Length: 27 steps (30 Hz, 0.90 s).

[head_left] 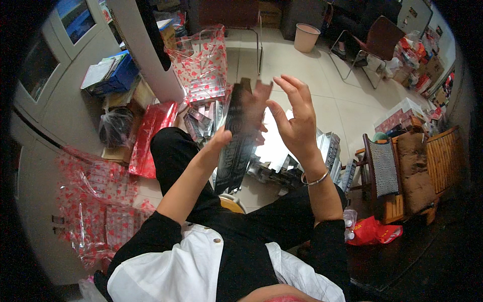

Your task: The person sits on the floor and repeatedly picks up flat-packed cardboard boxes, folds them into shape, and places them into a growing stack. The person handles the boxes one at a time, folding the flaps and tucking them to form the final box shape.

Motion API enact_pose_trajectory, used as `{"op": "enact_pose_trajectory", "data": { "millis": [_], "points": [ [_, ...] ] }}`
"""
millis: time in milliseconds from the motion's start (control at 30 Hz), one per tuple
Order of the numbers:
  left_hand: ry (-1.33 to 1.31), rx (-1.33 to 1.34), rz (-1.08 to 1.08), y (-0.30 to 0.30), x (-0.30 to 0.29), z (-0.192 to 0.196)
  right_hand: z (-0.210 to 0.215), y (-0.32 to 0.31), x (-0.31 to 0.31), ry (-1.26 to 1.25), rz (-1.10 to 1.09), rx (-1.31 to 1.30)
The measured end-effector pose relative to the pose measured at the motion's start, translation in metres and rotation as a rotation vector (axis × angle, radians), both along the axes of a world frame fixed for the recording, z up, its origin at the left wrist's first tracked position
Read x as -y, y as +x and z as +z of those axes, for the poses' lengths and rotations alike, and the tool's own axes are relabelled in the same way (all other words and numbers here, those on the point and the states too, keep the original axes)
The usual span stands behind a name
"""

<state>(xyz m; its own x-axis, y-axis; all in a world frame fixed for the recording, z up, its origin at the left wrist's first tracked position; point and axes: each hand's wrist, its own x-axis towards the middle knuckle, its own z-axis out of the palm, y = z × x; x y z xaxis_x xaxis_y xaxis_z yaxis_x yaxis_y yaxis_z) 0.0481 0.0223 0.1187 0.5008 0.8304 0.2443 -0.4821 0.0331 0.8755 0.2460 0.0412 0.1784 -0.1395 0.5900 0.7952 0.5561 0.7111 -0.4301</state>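
Observation:
My left hand [215, 145] is closed round a long, dark printed carton [235, 136], held upright in front of my lap. Motion blurs its surface and upper end, and my left fingertips show along its far side. To the right of it my right hand [296, 121] is raised with fingers and thumb apart, holding nothing. A bracelet circles that wrist. Below and beyond my hands, silvery flat cartons [276, 168] lie in a loose pile on the floor. Part of the pile is hidden by the held carton and my hands. More small silvery cartons [201, 121] lie beside my left knee.
Heart-patterned clear bags [198, 65] holding silvery packs stand ahead, with more at the left. A red shiny package [152, 138] leans by my left leg. A bamboo chair [402, 171] stands right, a pink bin [306, 38] far off. A person's feet show by the brown chair [377, 35].

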Motion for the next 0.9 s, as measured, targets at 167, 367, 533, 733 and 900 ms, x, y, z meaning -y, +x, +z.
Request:
{"op": "enact_pose_trajectory", "data": {
  "millis": [167,367,533,733,900],
  "points": [
    [-0.025,-0.031,-0.026,-0.009,0.015,0.0,0.002,-0.006,0.006,0.068,0.136,-0.019],
    [-0.073,0.005,-0.063,-0.011,0.021,0.0,0.002,-0.007,0.012,0.148,0.093,-0.096],
    [-0.072,-0.017,-0.051,-0.013,0.027,0.0,0.005,-0.008,0.018,0.108,0.16,-0.094],
    [-0.108,-0.125,-0.157,-0.021,0.022,-0.006,0.015,0.014,0.016,-0.397,0.545,0.012],
    [-0.083,-0.144,-0.292,-0.02,0.025,-0.01,0.015,0.024,0.008,-0.452,0.724,0.08]
  ]
}}
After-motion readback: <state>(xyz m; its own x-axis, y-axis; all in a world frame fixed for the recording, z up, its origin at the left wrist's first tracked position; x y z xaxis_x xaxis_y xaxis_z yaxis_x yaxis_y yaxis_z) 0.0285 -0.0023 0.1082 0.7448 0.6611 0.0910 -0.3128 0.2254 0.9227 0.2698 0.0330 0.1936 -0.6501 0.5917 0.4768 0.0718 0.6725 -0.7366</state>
